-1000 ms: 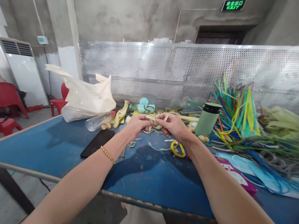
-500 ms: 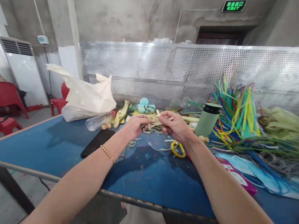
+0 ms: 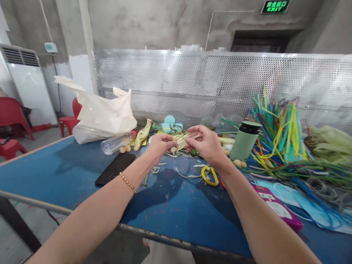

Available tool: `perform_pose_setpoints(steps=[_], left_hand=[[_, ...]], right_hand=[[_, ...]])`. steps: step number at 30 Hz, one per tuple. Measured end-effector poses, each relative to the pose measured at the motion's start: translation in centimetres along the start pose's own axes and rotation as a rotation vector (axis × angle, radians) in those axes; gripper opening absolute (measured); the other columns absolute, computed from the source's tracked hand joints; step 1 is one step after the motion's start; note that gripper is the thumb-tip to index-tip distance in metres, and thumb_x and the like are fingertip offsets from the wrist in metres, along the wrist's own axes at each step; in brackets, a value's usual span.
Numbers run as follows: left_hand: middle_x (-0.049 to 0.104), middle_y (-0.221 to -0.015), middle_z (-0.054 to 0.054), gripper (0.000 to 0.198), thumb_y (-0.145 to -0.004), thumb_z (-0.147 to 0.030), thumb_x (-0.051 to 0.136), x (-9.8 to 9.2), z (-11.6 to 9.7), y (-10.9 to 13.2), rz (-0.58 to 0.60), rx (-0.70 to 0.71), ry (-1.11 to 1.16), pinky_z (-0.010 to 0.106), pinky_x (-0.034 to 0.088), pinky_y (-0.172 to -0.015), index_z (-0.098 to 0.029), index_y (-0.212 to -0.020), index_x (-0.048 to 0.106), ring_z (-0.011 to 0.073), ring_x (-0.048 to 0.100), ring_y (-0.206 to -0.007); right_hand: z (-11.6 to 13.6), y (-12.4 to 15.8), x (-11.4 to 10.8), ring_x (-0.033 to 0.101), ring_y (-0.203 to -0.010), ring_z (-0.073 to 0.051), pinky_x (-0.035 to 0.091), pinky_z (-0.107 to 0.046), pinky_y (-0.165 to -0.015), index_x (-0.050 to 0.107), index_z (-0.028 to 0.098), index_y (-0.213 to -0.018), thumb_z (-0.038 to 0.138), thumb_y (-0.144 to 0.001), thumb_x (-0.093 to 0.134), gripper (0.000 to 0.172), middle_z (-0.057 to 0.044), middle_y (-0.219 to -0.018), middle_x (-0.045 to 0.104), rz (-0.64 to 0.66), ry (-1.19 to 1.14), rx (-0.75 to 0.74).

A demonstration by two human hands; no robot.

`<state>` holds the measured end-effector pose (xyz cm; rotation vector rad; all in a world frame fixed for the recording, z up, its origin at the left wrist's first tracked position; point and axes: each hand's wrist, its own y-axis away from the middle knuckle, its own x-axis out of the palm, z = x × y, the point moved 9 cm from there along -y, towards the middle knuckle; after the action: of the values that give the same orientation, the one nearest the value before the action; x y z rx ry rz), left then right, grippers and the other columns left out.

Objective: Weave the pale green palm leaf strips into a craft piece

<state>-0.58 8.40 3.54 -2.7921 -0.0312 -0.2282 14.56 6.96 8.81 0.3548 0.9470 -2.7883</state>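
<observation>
My left hand (image 3: 161,144) is closed in a pinch above the blue table (image 3: 70,166). What lies between its fingertips is too small to make out. A short gap to the right, my right hand (image 3: 207,145) has thumb and fingers bent together around a thin pale strip (image 3: 197,136) that looks like plant husk. Between and behind the two hands lies a heap of pale yellow-green husk pieces (image 3: 180,142), partly hidden by the fingers. Below the right hand, yellow-handled scissors (image 3: 209,176) rest among white scraps, their blades hard to see.
On the left are a black phone (image 3: 114,170), a clear plastic bottle (image 3: 114,143) and a white plastic bag (image 3: 107,114). To the right stand a green tumbler (image 3: 245,142) and colourful pipe cleaners (image 3: 284,133). A purple packet (image 3: 278,208) lies before them.
My hands have drawn slightly apart. The pale strip pointing up from between the fingers is gone from sight, and the right fingers have lifted a little.
</observation>
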Motion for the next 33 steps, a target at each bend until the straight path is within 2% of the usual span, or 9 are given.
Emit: perform_pose_setpoints(steps=[6,9,16,21,26,33], left_hand=[[0.060,-0.057,0.000,0.013,-0.058,-0.016,0.075,1.9,-0.2,0.7,0.143,0.020,-0.090,0.022,0.036,-0.053,-0.011,-0.067,0.067,0.0068,0.047,-0.050],[0.060,-0.057,0.000,0.014,-0.060,-0.017,0.076,2.2,0.1,0.8,0.181,0.000,-0.092,0.022,0.036,-0.053,-0.011,-0.068,0.066,0.0062,0.046,-0.049],[0.063,-0.059,0.002,0.018,-0.060,-0.010,0.075,2.7,0.4,1.0,0.199,-0.075,-0.002,0.020,0.031,-0.050,-0.010,-0.071,0.061,0.0061,0.049,-0.049],[0.061,-0.057,0.001,0.014,-0.062,-0.008,0.071,2.3,0.4,0.9,0.165,-0.066,-0.038,0.021,0.028,-0.047,-0.010,-0.072,0.061,0.0044,0.044,-0.045],[0.056,-0.054,-0.002,0.016,-0.061,-0.012,0.074,2.4,0.3,1.0,0.171,-0.034,-0.003,0.022,0.028,-0.047,-0.011,-0.066,0.059,0.0040,0.041,-0.044],[0.055,-0.053,-0.003,0.020,-0.058,-0.010,0.077,2.5,0.9,1.2,0.167,-0.107,0.099,0.022,0.028,-0.047,-0.011,-0.066,0.059,0.0045,0.043,-0.043]], right_hand=[[-0.2,-0.5,-0.2,0.064,-0.065,-0.018,0.052,-0.033,-0.066,0.061,0.018,-0.094,0.020,-0.070,0.065,0.024,-0.002,-0.073,0.066,-0.064,0.351,-0.172],[-0.2,-0.4,-0.3,0.062,-0.068,-0.018,0.050,-0.033,-0.071,0.061,0.017,-0.096,0.018,-0.070,0.062,0.026,-0.003,-0.077,0.066,-0.119,0.450,-0.210],[-1.6,-0.4,0.5,0.058,-0.061,-0.014,0.048,-0.027,-0.061,0.055,0.017,-0.104,0.016,-0.070,0.057,0.034,0.000,-0.075,0.060,-0.110,0.291,-0.152],[-2.4,-0.4,0.6,0.060,-0.064,-0.014,0.051,-0.027,-0.061,0.058,0.016,-0.094,0.020,-0.070,0.059,0.025,-0.002,-0.074,0.062,-0.135,0.143,-0.103],[-3.0,-0.1,1.1,0.061,-0.064,-0.016,0.052,-0.028,-0.061,0.060,0.017,-0.086,0.025,-0.076,0.056,0.014,-0.004,-0.073,0.065,-0.149,0.157,-0.088],[-3.1,0.6,1.2,0.058,-0.059,-0.015,0.051,-0.028,-0.057,0.054,0.020,-0.082,0.027,-0.082,0.051,0.007,-0.002,-0.071,0.063,-0.190,0.256,-0.087]])
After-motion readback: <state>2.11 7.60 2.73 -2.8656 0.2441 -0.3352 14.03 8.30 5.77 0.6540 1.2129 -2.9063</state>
